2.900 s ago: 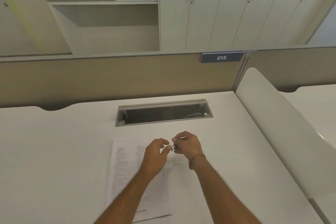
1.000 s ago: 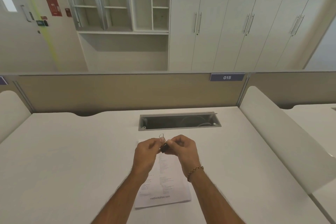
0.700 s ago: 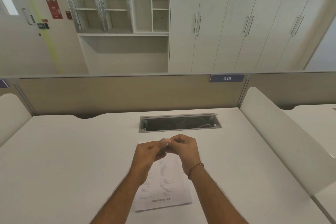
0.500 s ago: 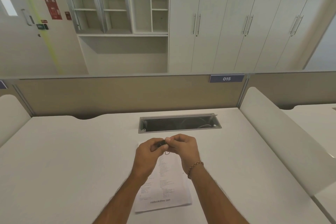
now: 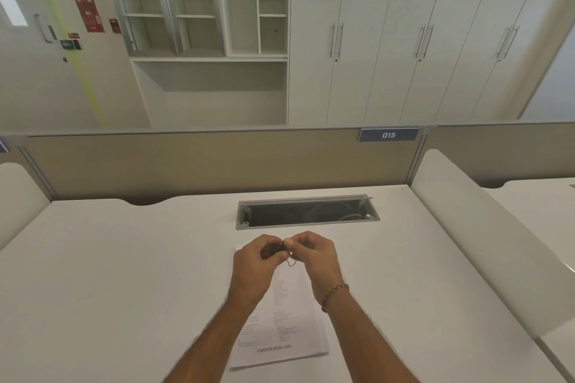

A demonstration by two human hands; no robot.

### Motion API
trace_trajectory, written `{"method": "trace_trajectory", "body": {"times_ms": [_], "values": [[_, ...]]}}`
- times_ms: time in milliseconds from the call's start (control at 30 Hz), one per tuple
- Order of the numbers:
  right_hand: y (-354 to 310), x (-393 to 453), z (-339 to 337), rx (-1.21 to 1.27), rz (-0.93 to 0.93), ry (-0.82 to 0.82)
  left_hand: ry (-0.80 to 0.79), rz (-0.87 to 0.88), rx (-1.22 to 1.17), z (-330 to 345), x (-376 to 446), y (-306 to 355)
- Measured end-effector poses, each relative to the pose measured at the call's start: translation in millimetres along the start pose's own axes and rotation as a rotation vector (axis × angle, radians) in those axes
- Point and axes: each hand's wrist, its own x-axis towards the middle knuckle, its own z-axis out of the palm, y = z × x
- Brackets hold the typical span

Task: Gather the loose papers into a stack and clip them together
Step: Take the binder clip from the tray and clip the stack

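The white desk (image 5: 109,274) lies bare to either side of the papers (image 5: 280,329). Behind them the open cable tray (image 5: 308,213) cuts into the surface; the tan partition (image 5: 202,162) walls off the back, and a white divider (image 5: 485,236) bounds the right edge.

Tabletop (image 5: 124,274): white, with open grey cable hatch (image 5: 308,212).
Partition (image 5: 202,162): beige, bearing blue plate "015" (image 5: 388,135).
Beyond: white cupboards (image 5: 404,40), open shelves (image 5: 199,9), door (image 5: 37,40) at left.
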Motion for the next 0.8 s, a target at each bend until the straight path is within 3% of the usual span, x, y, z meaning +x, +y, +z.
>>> {"method": "trace_trajectory", "body": {"times_ms": [267,800], "values": [[9.3,0.4,-8.6,0.249,0.095,-0.25,0.104,-0.087,-0.196,-3.9,2.8,3.8],[-0.6,16.1,1.4,0.264,0.084,-0.25,0.13,-0.213,-0.473,-6.4,13.8,-12.6]]}}
